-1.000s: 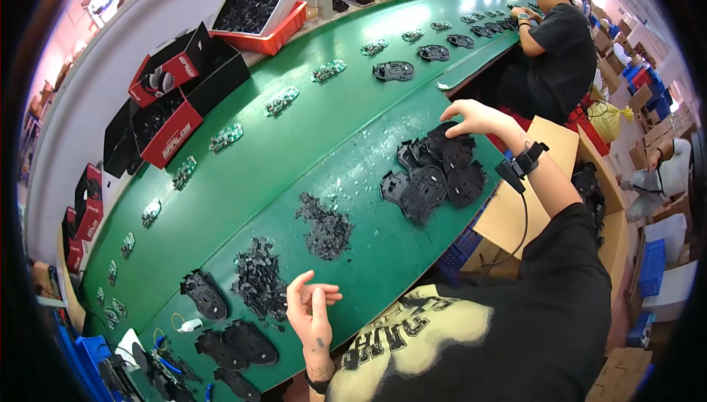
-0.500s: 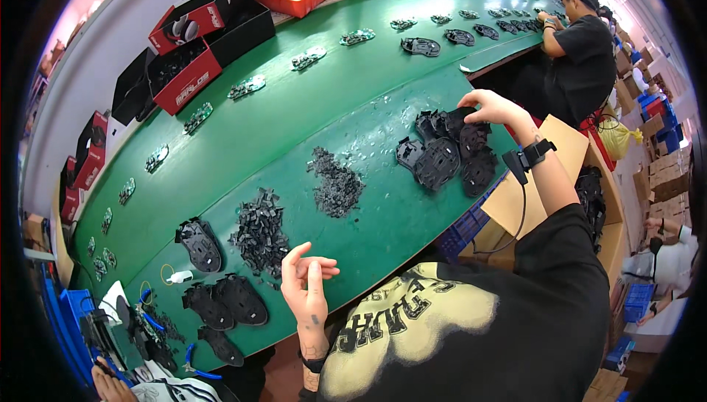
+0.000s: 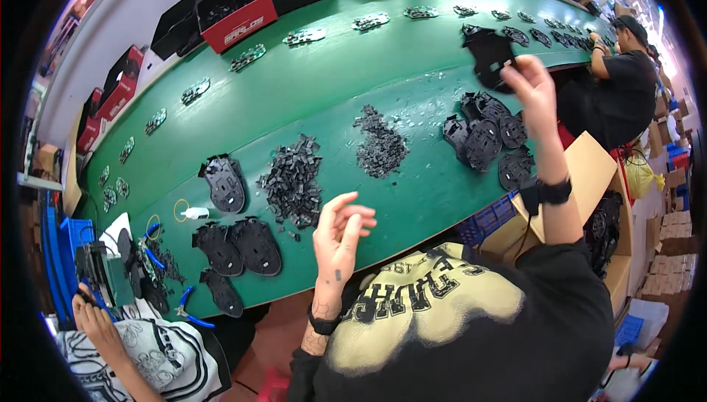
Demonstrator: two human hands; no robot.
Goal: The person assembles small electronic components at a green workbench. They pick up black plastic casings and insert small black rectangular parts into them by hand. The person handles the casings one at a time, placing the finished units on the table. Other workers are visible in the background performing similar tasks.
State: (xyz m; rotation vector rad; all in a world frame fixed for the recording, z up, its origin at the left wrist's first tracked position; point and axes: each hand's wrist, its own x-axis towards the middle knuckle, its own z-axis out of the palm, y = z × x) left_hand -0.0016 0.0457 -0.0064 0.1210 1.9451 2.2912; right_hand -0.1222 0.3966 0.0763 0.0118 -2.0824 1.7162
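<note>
Up over the right part of the bench, my right hand (image 3: pixel 533 94) grips a black plastic mouse shell (image 3: pixel 487 56) by its edge. Below it lies a loose cluster of similar black mouse shells (image 3: pixel 482 144). My left hand (image 3: pixel 340 244) hovers by the bench's front edge, fingers apart and holding nothing. Nearest to it is a pile of small black plastic pieces (image 3: pixel 292 181), with a heap of finer black bits (image 3: pixel 379 146) farther right. More mouse shells (image 3: pixel 255 246) rest on the bench to the left.
Green circuit boards (image 3: pixel 303 36) stand in a curved row along the green bench (image 3: pixel 324 85). Red and black boxes (image 3: pixel 239 19) line the far side. A white bottle (image 3: pixel 196 213) and blue-handled pliers (image 3: pixel 193 314) lie left. Co-workers sit at both ends; an open carton (image 3: pixel 618 255) stands right.
My right hand has lifted a mouse shell from the right-hand cluster and carried it away toward the far side. My left hand stays open near the front edge. The whole view has shifted.
</note>
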